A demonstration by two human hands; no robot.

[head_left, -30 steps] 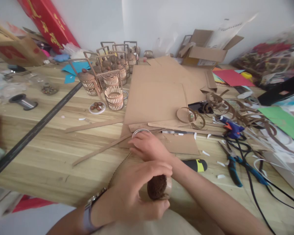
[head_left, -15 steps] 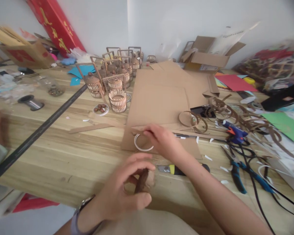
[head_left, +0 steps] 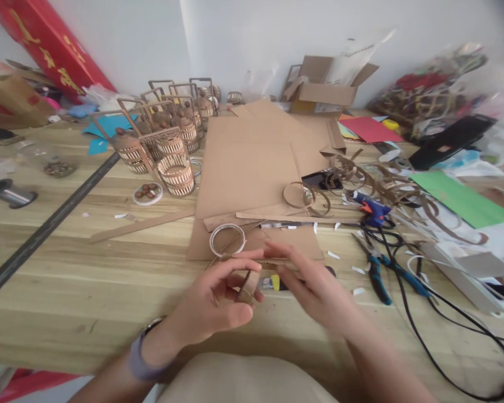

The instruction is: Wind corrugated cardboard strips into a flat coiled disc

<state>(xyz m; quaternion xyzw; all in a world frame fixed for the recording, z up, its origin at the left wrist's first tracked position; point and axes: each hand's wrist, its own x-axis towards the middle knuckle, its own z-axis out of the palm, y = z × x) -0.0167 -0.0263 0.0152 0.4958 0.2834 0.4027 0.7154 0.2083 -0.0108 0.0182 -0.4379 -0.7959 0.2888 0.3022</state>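
Observation:
My left hand (head_left: 212, 302) is closed round a small brown cardboard disc (head_left: 249, 285), held on edge between thumb and fingers just above the wooden table's (head_left: 88, 280) front edge. My right hand (head_left: 315, 285) is close beside it on the right, fingers pinched on a thin cardboard strip (head_left: 252, 258) that runs left across both hands. A white tape ring (head_left: 227, 239) lies on flat cardboard (head_left: 252, 173) just beyond my fingers. A yellow and black utility knife (head_left: 274, 282) lies under my right hand.
Several small cardboard lanterns (head_left: 168, 148) stand at the back left, with a dish of brown beads (head_left: 148, 192). Curled cardboard strips (head_left: 361, 179), a blue glue gun (head_left: 372, 207), blue pliers (head_left: 376, 268) and black cables lie to the right. A long black bar (head_left: 46, 229) crosses the left.
My right hand has drawn back from the tape ring toward my left hand and now pinches a strip. The left hand has lifted the disc slightly. The camera has shifted right.

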